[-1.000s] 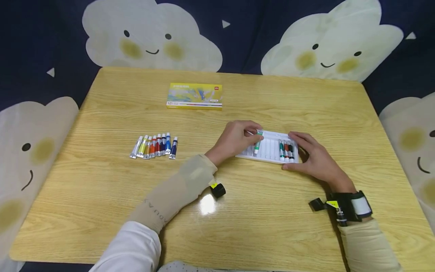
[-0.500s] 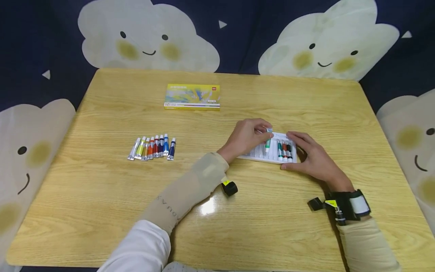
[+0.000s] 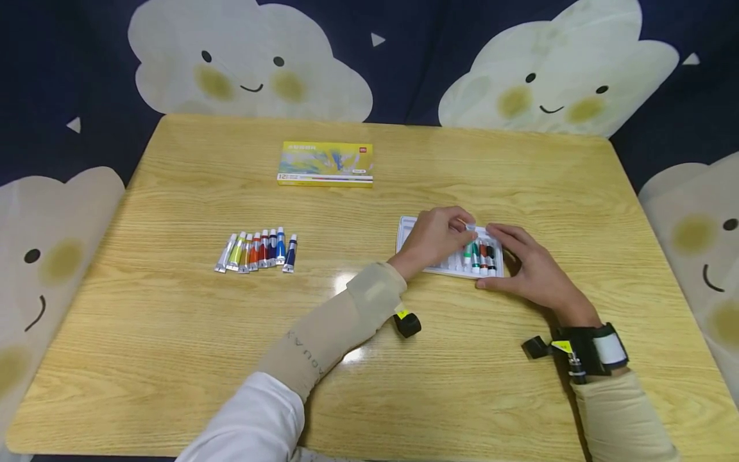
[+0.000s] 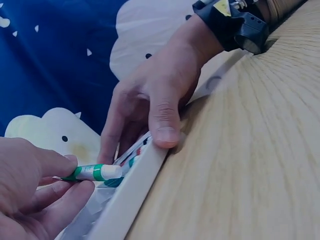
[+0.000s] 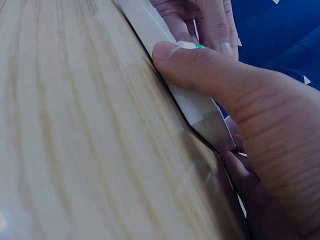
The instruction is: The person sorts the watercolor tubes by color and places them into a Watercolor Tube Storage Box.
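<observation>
My left hand (image 3: pixel 435 237) pinches a light green paint tube (image 4: pixel 86 173) between thumb and fingers, its white cap pointing toward the near edge of the white plastic tray (image 3: pixel 407 221). In the head view the tube is over the slots, close to the left of a dark green tube (image 3: pixel 476 258). Beside that lie a reddish-brown tube (image 3: pixel 484 259) and a black-banded tube (image 3: pixel 491 260) in the tray's right end. My right hand (image 3: pixel 537 273) grips that end, thumb on the near wall and fingers at the far side. My left hand covers part of the tray.
Left of the tray, a row of several paint tubes (image 3: pixel 255 250) lies on the wooden table (image 3: pixel 173 333), with one dark blue tube (image 3: pixel 290 253) slightly apart. A yellow paint box (image 3: pixel 325 164) lies farther back. A cloud-patterned cloth (image 3: pixel 404 64) hangs behind the table.
My left hand has moved right along the tray with the light green tube, bringing it close to the dark green tube. My right hand stays on the tray's right end.
</observation>
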Tool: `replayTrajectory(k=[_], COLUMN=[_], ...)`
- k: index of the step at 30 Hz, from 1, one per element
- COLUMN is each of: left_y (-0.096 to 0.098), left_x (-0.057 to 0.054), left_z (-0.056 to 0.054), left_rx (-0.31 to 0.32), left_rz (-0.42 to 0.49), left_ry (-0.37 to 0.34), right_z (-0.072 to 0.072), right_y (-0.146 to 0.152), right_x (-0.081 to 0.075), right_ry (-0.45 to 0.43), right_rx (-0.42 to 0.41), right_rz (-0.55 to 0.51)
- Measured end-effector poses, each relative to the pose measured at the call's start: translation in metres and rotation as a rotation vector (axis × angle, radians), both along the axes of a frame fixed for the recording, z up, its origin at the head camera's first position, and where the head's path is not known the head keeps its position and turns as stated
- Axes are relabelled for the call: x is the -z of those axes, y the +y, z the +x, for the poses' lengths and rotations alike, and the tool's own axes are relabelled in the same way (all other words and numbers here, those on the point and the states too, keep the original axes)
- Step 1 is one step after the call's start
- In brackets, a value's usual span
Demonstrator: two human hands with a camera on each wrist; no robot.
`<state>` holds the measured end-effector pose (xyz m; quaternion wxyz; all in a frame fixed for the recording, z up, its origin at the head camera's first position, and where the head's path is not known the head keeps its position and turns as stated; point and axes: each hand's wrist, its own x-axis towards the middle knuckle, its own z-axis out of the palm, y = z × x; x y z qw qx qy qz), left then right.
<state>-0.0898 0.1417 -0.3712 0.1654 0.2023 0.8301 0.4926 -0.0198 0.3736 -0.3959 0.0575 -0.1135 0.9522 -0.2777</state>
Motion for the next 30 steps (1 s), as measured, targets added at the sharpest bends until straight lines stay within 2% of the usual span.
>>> replayTrajectory(k=[11, 16, 21, 30], left_y=[0.0056, 0.0043, 0.0036, 0.0059], left_x=[0.0046, 0.0076, 0.0091, 0.0090], left_z=[0.0031, 0.0028, 0.0039, 0.0068], left_rx=[-0.002, 0.014, -0.009, -0.013], left_rz=[-0.063, -0.082, -0.092, -0.094], left_ry=[-0.032, 0.006, 0.051, 0.065], right_z=[-0.0008, -0.0013, -0.0013, -0.0009], right_y=[0.0004, -0.0001, -0.0004, -0.0002], right_x=[0.0000, 0.0004, 0.0006, 0.0005], right_ry=[0.014, 0.011, 0.010, 0.011], right_rx=[-0.005, -0.002, 0.000, 0.000], right_rz=[-0.004, -0.001, 0.000, 0.000])
